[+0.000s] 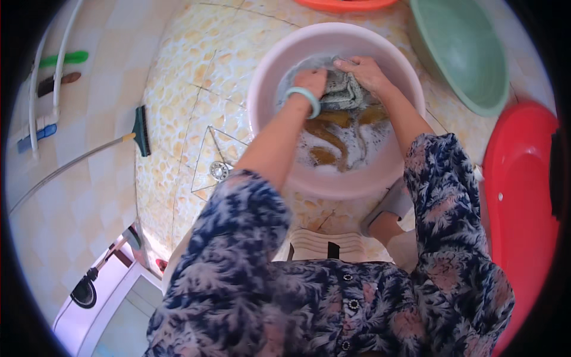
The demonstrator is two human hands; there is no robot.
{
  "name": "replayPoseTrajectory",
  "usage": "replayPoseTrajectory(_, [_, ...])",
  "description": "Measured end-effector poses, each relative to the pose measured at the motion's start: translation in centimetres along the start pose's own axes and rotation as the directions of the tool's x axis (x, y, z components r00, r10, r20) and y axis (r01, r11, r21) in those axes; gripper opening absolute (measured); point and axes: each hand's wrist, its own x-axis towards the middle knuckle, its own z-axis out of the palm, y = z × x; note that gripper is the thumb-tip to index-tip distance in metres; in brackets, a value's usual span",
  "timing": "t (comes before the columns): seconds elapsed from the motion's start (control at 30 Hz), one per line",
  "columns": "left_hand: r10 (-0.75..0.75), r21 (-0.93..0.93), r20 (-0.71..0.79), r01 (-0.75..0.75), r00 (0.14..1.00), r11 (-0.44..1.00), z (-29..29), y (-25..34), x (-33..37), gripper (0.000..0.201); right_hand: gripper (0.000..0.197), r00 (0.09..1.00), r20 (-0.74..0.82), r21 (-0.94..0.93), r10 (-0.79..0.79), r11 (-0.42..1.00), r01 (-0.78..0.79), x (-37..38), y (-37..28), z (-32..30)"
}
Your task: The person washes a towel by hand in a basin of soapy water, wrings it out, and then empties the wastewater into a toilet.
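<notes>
A wide pink basin (336,189) on the floor in front of me holds sudsy water. Near its far side, a wet grey-green textured cloth (345,95) is bunched between my hands. My left hand (311,80), with a pale green bangle (304,100) on its wrist, is closed on the cloth's left part; its fingertips are partly hidden. At the right, my right hand (366,72) grips the cloth's upper edge, thumb toward the left. Brown-yellow fabric (326,135) lies in the foamy water nearer to me.
A green basin (467,53) leans at the far right, beside a red tub (520,172). Part of an orange basin (348,5) shows beyond the pink one. A floor drain (219,171) lies left of it. A long-handled squeegee (141,131) stands by the left wall.
</notes>
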Motion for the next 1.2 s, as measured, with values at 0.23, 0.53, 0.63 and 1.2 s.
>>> replayPoseTrajectory(0.23, [0.27,0.176,0.329,-0.34,0.905,0.924,0.5,0.5,-8.0,0.048,0.036,0.925,-0.14,-0.259,-0.353,0.915,0.309,-8.3,4.5,-1.9])
replayPoseTrajectory(0.53, [0.372,0.678,0.35,-0.506,0.86,0.533,4.4,-2.3,-9.0,0.07,0.038,0.777,-0.217,-0.794,-0.59,0.57,0.211,-8.4,7.3,4.2])
replayPoseTrajectory(0.63, [0.28,0.606,0.353,-0.446,0.893,0.658,5.3,-2.0,-8.3,0.066,0.037,0.96,-0.19,-0.742,-0.208,0.671,-0.002,-5.6,4.3,2.2])
replayPoseTrajectory(1.2, [0.069,0.025,-0.234,-0.065,0.97,0.998,0.8,-1.1,-4.1,0.055,0.057,0.955,-0.266,-0.415,-0.131,0.91,0.009,-0.4,3.7,-0.1])
